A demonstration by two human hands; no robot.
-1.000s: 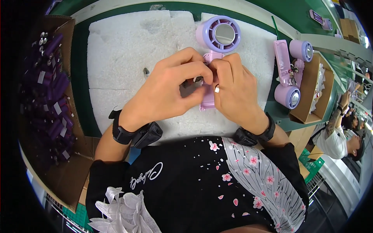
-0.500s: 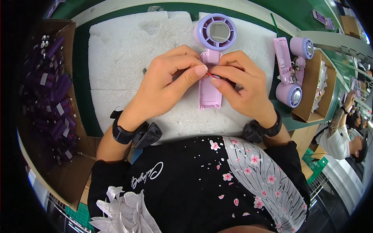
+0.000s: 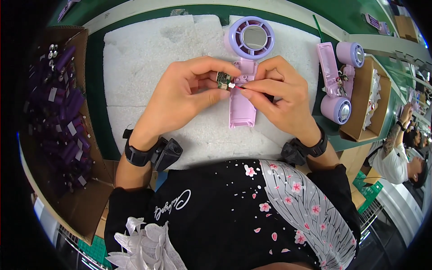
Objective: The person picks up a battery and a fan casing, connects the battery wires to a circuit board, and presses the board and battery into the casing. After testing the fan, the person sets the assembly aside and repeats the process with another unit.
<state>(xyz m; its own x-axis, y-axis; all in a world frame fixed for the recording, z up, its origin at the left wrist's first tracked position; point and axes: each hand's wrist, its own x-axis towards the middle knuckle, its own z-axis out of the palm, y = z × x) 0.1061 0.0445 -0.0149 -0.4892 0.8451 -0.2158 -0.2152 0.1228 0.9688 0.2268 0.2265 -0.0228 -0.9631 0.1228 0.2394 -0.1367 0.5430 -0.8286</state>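
Between the fingers and thumb of my left hand (image 3: 189,87) is a small green circuit board (image 3: 222,80). My right hand (image 3: 281,92) pinches thin red and black wires (image 3: 241,87), whose white connector (image 3: 231,85) meets the board's edge; whether it is fully seated I cannot tell. Beneath both hands, a pink handheld fan housing (image 3: 242,110) lies with its long handle hollow upward. The fan's round purple head (image 3: 254,37) points away from me, a round mirror-like disc at its middle. My right fingers hide where the wires lead.
On the left stands a cardboard box (image 3: 96,198) of purple battery cells (image 3: 72,105). White foam (image 3: 139,58) covers the bench. To the right are more fan parts (image 3: 336,108) and a small carton (image 3: 382,103) with white pieces. Another person (image 3: 396,157) is at far right.
My left hand has shifted slightly left and opened its grip outward, so the green board and white connector now show. My right hand stays nearly in place with the wires.
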